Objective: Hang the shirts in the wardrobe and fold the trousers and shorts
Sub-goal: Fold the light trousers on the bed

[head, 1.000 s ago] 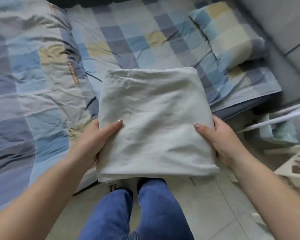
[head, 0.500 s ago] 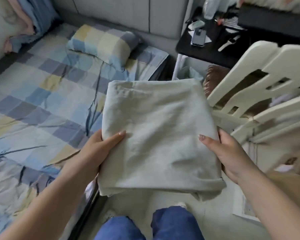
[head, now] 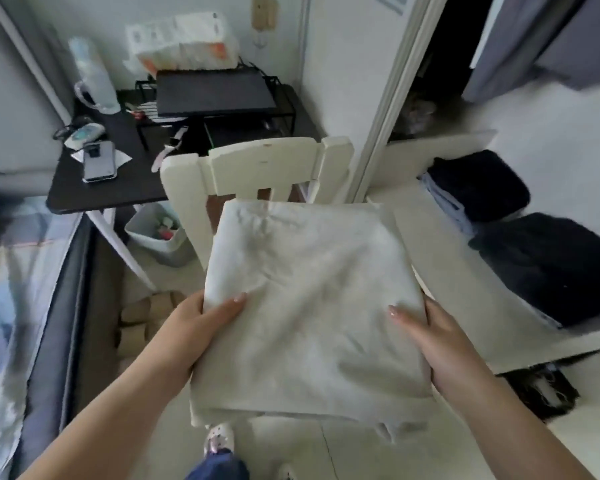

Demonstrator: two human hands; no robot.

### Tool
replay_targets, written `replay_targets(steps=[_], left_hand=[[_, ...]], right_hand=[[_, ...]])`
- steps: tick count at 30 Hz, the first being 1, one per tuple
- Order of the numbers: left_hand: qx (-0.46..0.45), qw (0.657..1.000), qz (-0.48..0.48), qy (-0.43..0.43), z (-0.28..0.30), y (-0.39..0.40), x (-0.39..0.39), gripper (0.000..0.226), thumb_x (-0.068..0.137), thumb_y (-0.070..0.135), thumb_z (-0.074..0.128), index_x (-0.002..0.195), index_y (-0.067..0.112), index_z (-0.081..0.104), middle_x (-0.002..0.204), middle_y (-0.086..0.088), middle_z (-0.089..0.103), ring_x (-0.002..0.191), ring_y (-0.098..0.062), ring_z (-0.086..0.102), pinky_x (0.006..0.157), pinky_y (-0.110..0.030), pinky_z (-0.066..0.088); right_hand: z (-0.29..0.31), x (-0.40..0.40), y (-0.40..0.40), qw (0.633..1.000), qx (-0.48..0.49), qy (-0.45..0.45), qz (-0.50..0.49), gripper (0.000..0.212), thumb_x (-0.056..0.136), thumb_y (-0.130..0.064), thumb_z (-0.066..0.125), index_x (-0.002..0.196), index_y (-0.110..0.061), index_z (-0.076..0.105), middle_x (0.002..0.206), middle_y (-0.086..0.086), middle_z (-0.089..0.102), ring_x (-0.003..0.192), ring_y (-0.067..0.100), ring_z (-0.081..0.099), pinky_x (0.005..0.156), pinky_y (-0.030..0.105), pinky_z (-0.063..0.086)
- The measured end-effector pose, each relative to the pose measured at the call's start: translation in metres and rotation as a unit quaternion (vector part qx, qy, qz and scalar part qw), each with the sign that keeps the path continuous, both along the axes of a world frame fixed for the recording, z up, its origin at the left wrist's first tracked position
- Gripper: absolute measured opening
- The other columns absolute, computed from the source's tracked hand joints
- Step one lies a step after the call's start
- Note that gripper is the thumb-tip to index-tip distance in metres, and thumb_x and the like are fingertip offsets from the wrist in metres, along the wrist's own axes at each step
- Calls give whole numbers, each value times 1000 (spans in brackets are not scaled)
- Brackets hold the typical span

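The folded garment, a pale grey-cream square of soft, slightly creased woven cloth, is carried flat in the air between both hands. The left hand grips its left edge, thumb lying on top and the other fingers hidden beneath; the right hand grips the right edge the same way, thumb pointing inward over the cloth. The bundle's longer side runs away from the body, its far edge reaching out beyond the fingertips and its near edge sagging a little below the wrists, where loose layers show.

The relation that matters: the wardrobe shelf lies ahead and to the right of the hands, a smooth pale board, so the right hand is the nearer one. On it, further right, sit two dark folded piles of thick, matte fabric, with bare shelf between them and the bundle. Judging by this, setting the bundle down calls for a swing rightward.

Straight beyond the hands stands a cream wooden chair, and further left a black tabletop holding a phone
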State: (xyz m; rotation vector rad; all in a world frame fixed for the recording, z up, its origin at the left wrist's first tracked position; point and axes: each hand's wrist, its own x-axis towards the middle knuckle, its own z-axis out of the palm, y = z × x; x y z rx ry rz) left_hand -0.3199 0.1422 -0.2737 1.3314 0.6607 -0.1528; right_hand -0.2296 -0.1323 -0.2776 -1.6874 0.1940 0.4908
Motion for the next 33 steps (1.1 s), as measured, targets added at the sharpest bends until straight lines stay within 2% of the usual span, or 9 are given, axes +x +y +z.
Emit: replay_targets(steps=[4, 9, 13, 17, 21, 25, 29, 31, 33], left_hand=[[-12, 994, -103, -21, -1, -19, 77, 73, 49, 55, 81, 107, 13, 67, 97, -10, 75, 88, -30, 72, 78, -44, 57], [-21, 975, -218, -31, -5, -32, 181, 56, 65, 44, 79, 108, 9, 68, 99, -11, 74, 90, -30, 72, 83, -42, 55], [-16, 956, -290, -35, 2, -43, 264, 25, 86, 27, 66, 103, 9, 68, 94, -11, 75, 83, -27, 73, 73, -37, 58], [-16, 940, -341, -24, 0, -57, 321, 30, 89, 25, 64, 112, 7, 65, 101, -13, 74, 91, -31, 71, 88, -46, 54], [-24, 920, -390, -2, -12, -85, 362, 49, 70, 34, 76, 110, 7, 65, 100, -13, 74, 92, -34, 70, 90, -51, 53], [13, 914, -405, 4, -26, -125, 407, 26, 85, 29, 71, 104, 11, 66, 91, -8, 75, 83, -29, 72, 80, -45, 57], [55, 905, -423, 6, -42, -183, 469, 23, 86, 26, 71, 97, 7, 68, 80, -8, 75, 68, -23, 72, 61, -32, 58], [75, 898, -432, 16, -52, -210, 502, 42, 70, 38, 78, 98, 7, 70, 84, -11, 75, 75, -29, 72, 71, -42, 60], [118, 896, -428, 15, -61, -237, 543, 45, 62, 43, 76, 93, 11, 70, 88, -11, 75, 80, -31, 71, 81, -47, 57]], right_hand=[[0, 30, -35, 996, -34, -13, -78, 20, 86, -23, 66, 105, -27, 63, 95, -3, 73, 89, 19, 70, 84, 43, 56], [-4, 71, -53, 980, -53, -23, -192, 21, 87, -26, 65, 108, -25, 63, 96, -4, 73, 89, 20, 69, 76, 38, 55], [-7, 99, -55, 958, -58, -24, -280, 25, 84, -33, 69, 108, -27, 64, 101, -3, 73, 94, 23, 68, 87, 48, 54], [-15, 116, -55, 936, -37, -27, -348, 24, 83, -32, 69, 107, -30, 63, 103, -3, 72, 96, 22, 68, 87, 48, 54], [-23, 129, -67, 914, -36, -19, -404, 26, 84, -28, 68, 110, -27, 63, 101, -4, 73, 94, 20, 69, 85, 44, 55], [-35, 154, -88, 897, -29, -20, -441, 15, 86, -20, 67, 101, -22, 66, 91, -3, 75, 85, 19, 71, 73, 37, 55], [-62, 207, -127, 874, -17, 9, -485, 24, 86, -22, 67, 109, -18, 65, 98, 2, 73, 90, 25, 69, 85, 47, 55], [-76, 237, -148, 869, -6, 18, -494, 24, 86, -23, 67, 109, -19, 65, 100, 3, 73, 92, 25, 69, 88, 50, 53], [-91, 274, -171, 865, 3, 26, -502, 22, 85, -23, 67, 107, -20, 66, 100, 3, 73, 92, 25, 69, 88, 50, 53]])
